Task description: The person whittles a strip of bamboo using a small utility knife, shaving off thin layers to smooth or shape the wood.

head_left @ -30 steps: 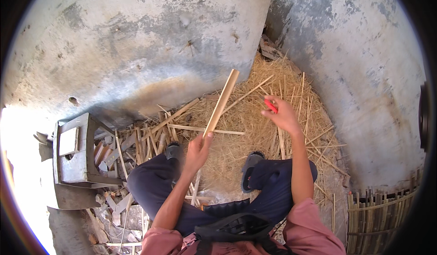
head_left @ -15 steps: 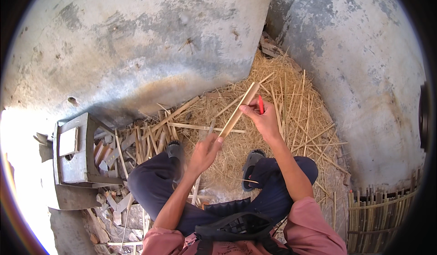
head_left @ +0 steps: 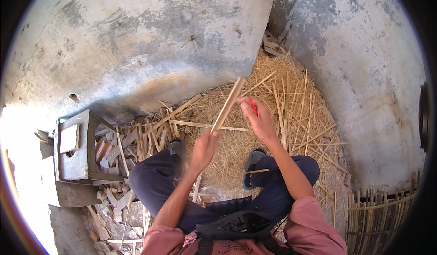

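My left hand (head_left: 203, 151) is closed around the lower end of a pale split bamboo strip (head_left: 229, 104), which slants up and slightly to the right. Beside the strip's upper half is my right hand (head_left: 261, 124), its fingers curled around a small red object (head_left: 253, 108). Most of that object is hidden in the palm, so its kind does not show. The right fingertips come close to the strip's edge; whether they touch it is unclear.
Bamboo shavings (head_left: 230, 157) and loose strips (head_left: 314, 118) cover the floor ahead. A worn wooden stool (head_left: 75, 175) lies at left near broken scraps (head_left: 114, 198). Plastered walls (head_left: 150, 36) rise ahead and at right. A slatted bamboo basket (head_left: 382, 214) stands at lower right.
The right thumb and fingers, earlier on the strip's upper part, have come off its face. The strip has swung left and steeper in my left hand. A short sliver near the right shoe has shifted.
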The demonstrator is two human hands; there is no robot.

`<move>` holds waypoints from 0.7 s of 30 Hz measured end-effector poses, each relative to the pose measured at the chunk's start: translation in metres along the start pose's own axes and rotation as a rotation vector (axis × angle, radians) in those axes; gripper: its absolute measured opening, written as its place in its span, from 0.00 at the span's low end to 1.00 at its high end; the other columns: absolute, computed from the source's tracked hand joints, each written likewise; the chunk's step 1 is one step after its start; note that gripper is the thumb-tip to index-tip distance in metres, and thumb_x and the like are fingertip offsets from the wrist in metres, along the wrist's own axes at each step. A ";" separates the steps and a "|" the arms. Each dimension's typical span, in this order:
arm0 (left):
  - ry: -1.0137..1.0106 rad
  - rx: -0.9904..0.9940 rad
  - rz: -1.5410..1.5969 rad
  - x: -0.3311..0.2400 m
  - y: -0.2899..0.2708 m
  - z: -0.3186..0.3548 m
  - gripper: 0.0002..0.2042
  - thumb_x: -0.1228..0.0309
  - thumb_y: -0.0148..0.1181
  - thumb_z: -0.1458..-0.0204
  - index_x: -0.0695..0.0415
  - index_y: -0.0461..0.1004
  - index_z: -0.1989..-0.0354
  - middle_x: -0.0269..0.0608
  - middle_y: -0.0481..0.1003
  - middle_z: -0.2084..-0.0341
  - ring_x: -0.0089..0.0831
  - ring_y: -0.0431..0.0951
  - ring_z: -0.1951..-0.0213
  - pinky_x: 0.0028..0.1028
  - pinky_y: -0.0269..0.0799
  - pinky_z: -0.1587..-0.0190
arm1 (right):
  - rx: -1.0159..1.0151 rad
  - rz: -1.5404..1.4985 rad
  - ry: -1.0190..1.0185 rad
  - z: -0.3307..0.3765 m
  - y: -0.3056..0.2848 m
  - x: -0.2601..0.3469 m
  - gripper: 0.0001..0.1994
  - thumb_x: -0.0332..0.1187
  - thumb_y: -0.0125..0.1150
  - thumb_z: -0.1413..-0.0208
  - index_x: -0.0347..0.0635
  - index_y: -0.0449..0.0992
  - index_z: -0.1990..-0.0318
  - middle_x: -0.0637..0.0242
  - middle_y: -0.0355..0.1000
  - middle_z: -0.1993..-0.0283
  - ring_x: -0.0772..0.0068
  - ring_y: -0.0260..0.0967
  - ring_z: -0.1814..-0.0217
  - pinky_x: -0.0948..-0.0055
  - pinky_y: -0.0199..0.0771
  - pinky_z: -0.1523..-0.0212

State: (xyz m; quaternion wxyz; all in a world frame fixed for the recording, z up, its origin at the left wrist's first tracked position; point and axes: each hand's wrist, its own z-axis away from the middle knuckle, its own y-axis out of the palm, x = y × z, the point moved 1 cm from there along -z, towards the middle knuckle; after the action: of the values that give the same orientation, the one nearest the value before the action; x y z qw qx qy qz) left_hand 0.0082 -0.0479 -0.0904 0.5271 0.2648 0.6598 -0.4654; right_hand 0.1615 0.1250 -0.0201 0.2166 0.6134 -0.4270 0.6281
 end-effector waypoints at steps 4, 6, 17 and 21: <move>-0.042 -0.057 0.127 0.005 -0.003 -0.002 0.17 0.60 0.48 0.24 0.63 0.74 0.54 0.46 0.74 0.77 0.35 0.75 0.74 0.39 0.70 0.68 | 0.203 0.207 -0.082 0.003 0.005 0.002 0.18 0.49 0.58 0.27 0.42 0.79 0.53 0.67 0.74 0.71 0.71 0.71 0.70 0.65 0.70 0.67; -0.063 -0.056 0.145 0.009 -0.005 -0.003 0.17 0.59 0.49 0.24 0.63 0.74 0.53 0.45 0.74 0.77 0.34 0.74 0.74 0.39 0.70 0.68 | 0.326 0.388 -0.177 0.007 0.010 0.008 0.17 0.48 0.59 0.28 0.42 0.78 0.53 0.63 0.76 0.69 0.65 0.73 0.70 0.62 0.72 0.67; -0.018 0.038 0.035 -0.018 -0.012 -0.002 0.28 0.55 0.76 0.42 0.64 0.71 0.46 0.41 0.79 0.67 0.26 0.77 0.68 0.33 0.75 0.64 | 0.411 0.554 -0.389 0.015 0.023 0.001 0.18 0.51 0.65 0.34 0.45 0.80 0.54 0.58 0.82 0.62 0.50 0.81 0.64 0.55 0.77 0.64; 0.004 0.008 0.067 -0.012 -0.010 -0.003 0.29 0.58 0.82 0.47 0.64 0.72 0.48 0.40 0.80 0.66 0.24 0.77 0.67 0.32 0.76 0.63 | 0.409 0.551 -0.418 0.018 0.026 -0.001 0.17 0.51 0.66 0.34 0.47 0.81 0.54 0.60 0.82 0.62 0.50 0.81 0.63 0.56 0.78 0.64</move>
State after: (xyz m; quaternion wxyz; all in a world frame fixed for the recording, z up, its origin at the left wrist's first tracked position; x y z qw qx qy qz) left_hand 0.0024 -0.0481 -0.0753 0.5401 0.2898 0.6498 -0.4496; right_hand 0.1513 0.0970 -0.0306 -0.1778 0.6209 -0.4766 0.5964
